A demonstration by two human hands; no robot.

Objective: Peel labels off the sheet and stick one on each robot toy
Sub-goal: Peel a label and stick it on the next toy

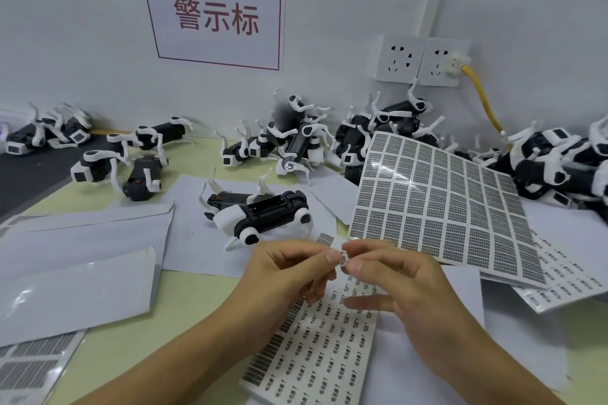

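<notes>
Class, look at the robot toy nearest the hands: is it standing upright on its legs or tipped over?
Tipped over. The nearest robot toy lies on the paper with two white legs sticking up in the air and its dark underside facing the camera.

A white sign point(214, 11) with a thin dark red border hangs on the wall. It carries three large dark red Chinese characters, reading 警示标. The label sheet point(316, 348) on the surface under the hands is printed with rows of small black marks, too small to read. A larger label sheet point(437, 204), propped up to the right, is covered in a grid of dense grey print, also unreadable. The small label point(343, 258) pinched between both hands shows tiny print that cannot be made out.
</notes>
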